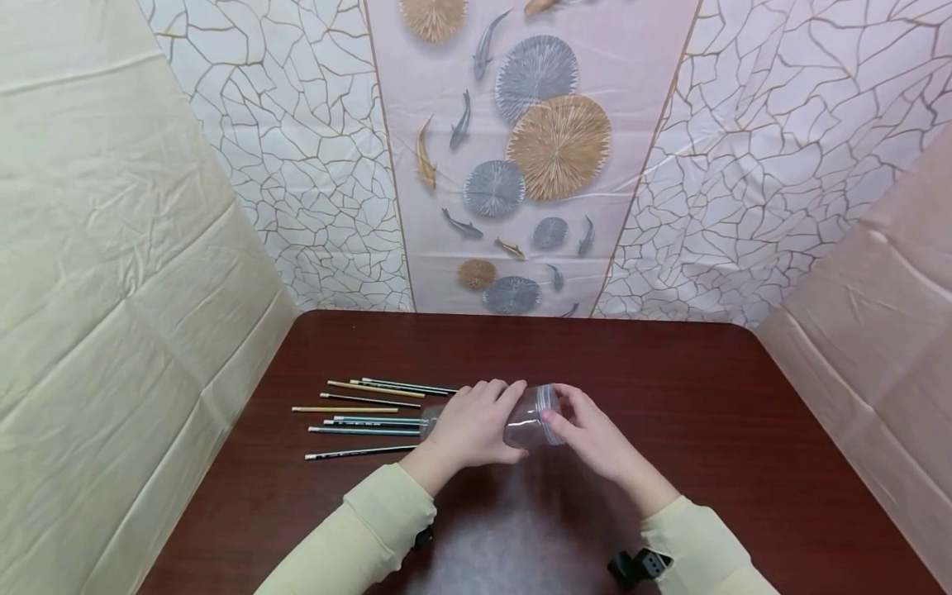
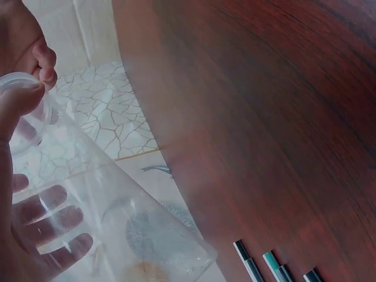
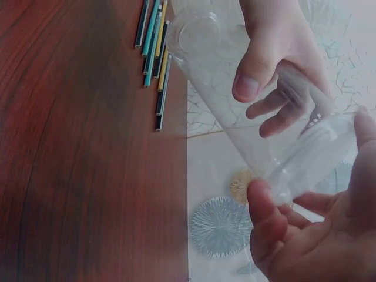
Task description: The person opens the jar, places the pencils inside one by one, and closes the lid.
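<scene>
A clear plastic jar [image 1: 526, 420] is held on its side above the table. My left hand [image 1: 476, 426] grips it round the body, fingers over the top in the head view; the right wrist view shows that hand's thumb [image 3: 249, 85] on the near side. My right hand [image 1: 591, 430] holds the ridged, whitish ring end [image 3: 317, 153] between thumb and fingers. Whether that ring is a separate lid I cannot tell. Inside, the jar looks see-through. Several pencils [image 1: 372, 430], dark, teal and yellow, lie on the table left of the jar, some partly hidden behind the left hand and jar.
The dark red-brown table [image 1: 706, 463] extends on both sides of the hands. Behind it hangs a patterned cloth [image 1: 513, 165], with cream cloth walls [image 1: 134, 289] left and right. Small black devices [image 1: 638, 568] sit at the wrists.
</scene>
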Motion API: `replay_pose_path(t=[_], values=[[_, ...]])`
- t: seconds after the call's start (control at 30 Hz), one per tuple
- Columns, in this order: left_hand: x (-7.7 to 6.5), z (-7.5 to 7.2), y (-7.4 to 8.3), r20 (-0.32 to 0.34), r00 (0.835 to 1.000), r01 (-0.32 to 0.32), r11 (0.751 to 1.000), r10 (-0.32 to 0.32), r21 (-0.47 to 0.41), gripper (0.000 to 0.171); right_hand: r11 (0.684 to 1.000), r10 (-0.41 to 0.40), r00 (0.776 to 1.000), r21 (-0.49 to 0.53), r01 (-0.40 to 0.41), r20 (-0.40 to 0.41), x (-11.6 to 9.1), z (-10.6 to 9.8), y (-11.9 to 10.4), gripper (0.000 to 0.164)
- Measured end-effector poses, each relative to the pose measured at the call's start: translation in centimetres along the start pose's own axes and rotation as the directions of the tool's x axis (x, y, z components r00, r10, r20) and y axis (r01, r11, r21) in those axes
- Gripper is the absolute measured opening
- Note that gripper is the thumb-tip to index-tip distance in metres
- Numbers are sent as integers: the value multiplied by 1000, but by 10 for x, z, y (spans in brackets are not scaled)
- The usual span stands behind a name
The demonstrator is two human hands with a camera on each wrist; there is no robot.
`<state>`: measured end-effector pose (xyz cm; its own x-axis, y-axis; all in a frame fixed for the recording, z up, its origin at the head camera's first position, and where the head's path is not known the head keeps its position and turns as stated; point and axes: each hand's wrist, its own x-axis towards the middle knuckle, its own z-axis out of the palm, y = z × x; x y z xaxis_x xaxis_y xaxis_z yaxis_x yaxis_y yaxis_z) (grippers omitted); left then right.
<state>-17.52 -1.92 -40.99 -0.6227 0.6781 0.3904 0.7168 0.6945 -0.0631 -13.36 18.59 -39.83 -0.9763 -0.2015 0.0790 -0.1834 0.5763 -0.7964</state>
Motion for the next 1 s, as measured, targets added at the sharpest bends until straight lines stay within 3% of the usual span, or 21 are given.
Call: replay_pose_path(t=[0.1,0.23,0.3,0.43,0.5,0.57,0.67,0.77,0.9,1.0], values=[[1,-2,1,39,999,18,999,-16,-46,90,999,-42,999,21,41,16,-1,-3,3,59],[1,-5,3,127,991,72,983,-50,-171,90,985,-167,986,33,167,23,-4,-7,9,65],[1,-7,4,177,982,109,961,-64,-254,88,973,-231,973,35,230,26,-6,-10,11,68],[1,-8,4,272,959,190,895,-81,-404,85,954,-301,952,34,299,51,-9,-14,14,74],[0,-8,3,299,950,217,871,-86,-441,84,949,-316,946,45,313,70,-10,-16,14,77],[0,-8,3,305,948,232,862,-96,-450,84,949,-313,946,59,309,83,-10,-17,15,83],[0,-9,3,277,954,229,876,-115,-425,86,957,-285,957,72,281,56,-9,-19,14,87],[2,-8,2,222,967,199,913,-124,-357,88,971,-229,973,73,229,-8,-9,-20,12,81],[4,-6,1,130,985,141,968,-116,-209,92,988,-135,990,73,137,-40,-9,-17,7,64],[4,-3,3,50,995,94,992,-90,-84,94,995,-87,996,56,88,-21,-8,-13,5,58]])
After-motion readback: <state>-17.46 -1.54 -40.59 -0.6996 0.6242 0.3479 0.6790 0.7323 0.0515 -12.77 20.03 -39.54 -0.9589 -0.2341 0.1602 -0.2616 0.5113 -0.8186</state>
